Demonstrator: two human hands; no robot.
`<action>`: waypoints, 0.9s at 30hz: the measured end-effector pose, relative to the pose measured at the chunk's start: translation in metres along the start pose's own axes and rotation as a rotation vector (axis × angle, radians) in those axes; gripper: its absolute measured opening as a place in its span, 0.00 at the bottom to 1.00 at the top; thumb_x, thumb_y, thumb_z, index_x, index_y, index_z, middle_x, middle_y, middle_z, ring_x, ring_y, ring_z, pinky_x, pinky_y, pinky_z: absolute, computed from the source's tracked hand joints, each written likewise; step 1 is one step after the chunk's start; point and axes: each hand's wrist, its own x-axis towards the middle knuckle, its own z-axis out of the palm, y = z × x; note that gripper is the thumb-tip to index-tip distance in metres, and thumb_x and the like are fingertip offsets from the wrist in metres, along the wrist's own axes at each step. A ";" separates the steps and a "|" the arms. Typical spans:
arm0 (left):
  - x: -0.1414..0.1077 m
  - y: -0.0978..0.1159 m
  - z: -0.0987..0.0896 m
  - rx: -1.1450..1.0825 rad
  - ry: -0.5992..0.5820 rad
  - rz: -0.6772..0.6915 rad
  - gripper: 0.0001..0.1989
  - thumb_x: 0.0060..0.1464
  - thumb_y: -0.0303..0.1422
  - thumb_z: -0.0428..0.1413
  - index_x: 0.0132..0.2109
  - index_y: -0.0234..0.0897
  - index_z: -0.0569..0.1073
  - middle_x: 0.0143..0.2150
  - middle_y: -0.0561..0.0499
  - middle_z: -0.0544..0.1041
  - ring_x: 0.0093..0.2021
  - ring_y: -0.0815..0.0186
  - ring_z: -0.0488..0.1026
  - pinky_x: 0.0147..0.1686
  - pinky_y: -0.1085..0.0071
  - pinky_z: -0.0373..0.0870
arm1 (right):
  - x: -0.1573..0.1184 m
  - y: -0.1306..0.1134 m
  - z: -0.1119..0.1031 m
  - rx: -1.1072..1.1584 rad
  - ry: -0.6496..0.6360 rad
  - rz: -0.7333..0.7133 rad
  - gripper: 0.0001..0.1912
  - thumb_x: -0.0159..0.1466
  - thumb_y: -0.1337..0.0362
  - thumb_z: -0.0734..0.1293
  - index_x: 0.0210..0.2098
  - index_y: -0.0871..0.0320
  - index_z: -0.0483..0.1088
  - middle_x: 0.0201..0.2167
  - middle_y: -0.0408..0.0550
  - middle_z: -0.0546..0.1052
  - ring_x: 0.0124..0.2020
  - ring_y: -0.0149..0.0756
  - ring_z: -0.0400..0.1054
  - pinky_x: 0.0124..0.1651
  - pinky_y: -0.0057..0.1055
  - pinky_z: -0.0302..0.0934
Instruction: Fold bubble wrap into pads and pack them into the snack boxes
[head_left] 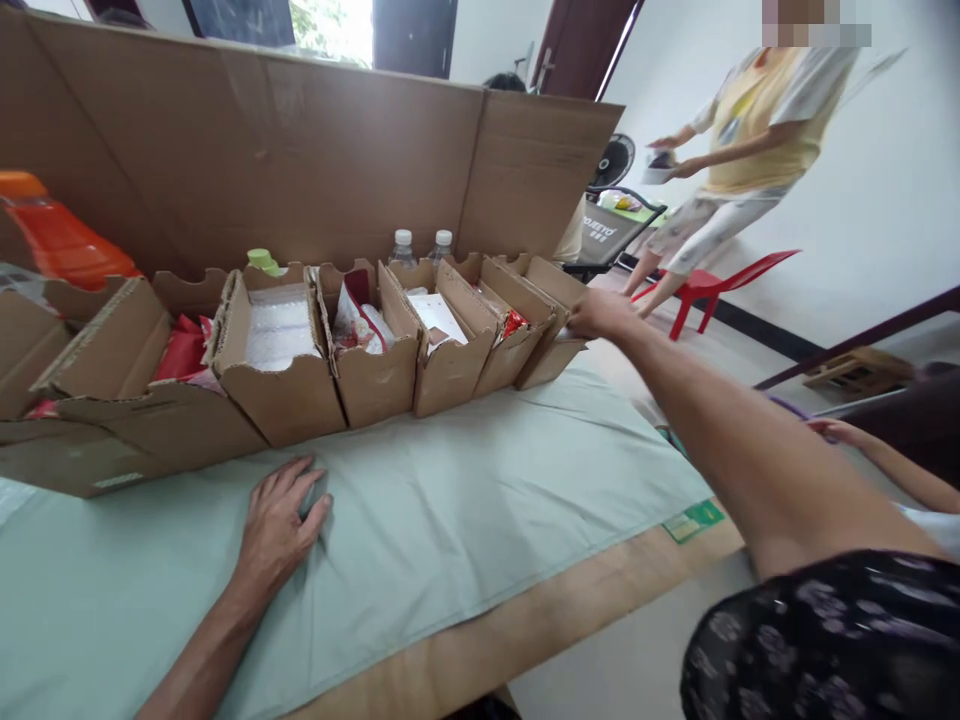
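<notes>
My left hand (281,520) lies on the pale green tablecloth (450,500), fingers spread and holding nothing. At full stretch, my right hand (600,315) is at the right side of the last cardboard bin (551,350) in the row. Its fingers are curled and partly hidden at the bin's opening; what they grip cannot be made out. Beside that bin stands a narrow bin with a red packet (514,322). Farther left, other bins hold a white box (436,318), a red and white bag (361,315), bubble-wrapped items (281,330) and a red packet (180,348).
Behind the bins rises a tall cardboard panel (300,150), with two clear bottles (403,247) before it. An orange bottle (67,235) leans at left. At right are a standing person (765,130), a red chair (712,290) and another person's hand (840,432).
</notes>
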 end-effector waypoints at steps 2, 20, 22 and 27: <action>0.000 -0.002 0.000 -0.014 0.002 -0.017 0.19 0.64 0.44 0.49 0.51 0.41 0.79 0.58 0.39 0.81 0.59 0.46 0.77 0.58 0.47 0.73 | -0.016 0.002 -0.034 0.000 0.089 0.071 0.07 0.65 0.73 0.69 0.34 0.73 0.79 0.36 0.67 0.81 0.46 0.48 0.77 0.51 0.46 0.66; -0.019 0.103 -0.038 -0.339 -0.039 0.189 0.15 0.64 0.32 0.55 0.56 0.41 0.76 0.45 0.48 0.86 0.41 0.59 0.84 0.47 0.61 0.80 | -0.215 -0.090 -0.003 0.615 -0.292 -0.841 0.09 0.72 0.61 0.66 0.42 0.56 0.79 0.40 0.48 0.85 0.42 0.38 0.78 0.50 0.36 0.67; -0.021 0.088 -0.035 -0.400 -0.107 -0.030 0.16 0.63 0.37 0.57 0.54 0.38 0.77 0.46 0.46 0.86 0.43 0.57 0.84 0.42 0.64 0.82 | -0.162 -0.078 -0.023 0.521 -0.111 -0.660 0.13 0.72 0.59 0.64 0.44 0.55 0.80 0.41 0.49 0.85 0.42 0.40 0.78 0.48 0.36 0.68; -0.021 0.079 -0.031 -0.513 -0.109 -0.268 0.33 0.62 0.44 0.57 0.69 0.34 0.66 0.56 0.39 0.81 0.50 0.54 0.83 0.49 0.57 0.82 | -0.031 -0.066 -0.044 -0.030 -0.229 -0.437 0.14 0.67 0.66 0.66 0.46 0.58 0.83 0.41 0.49 0.85 0.41 0.38 0.79 0.45 0.31 0.66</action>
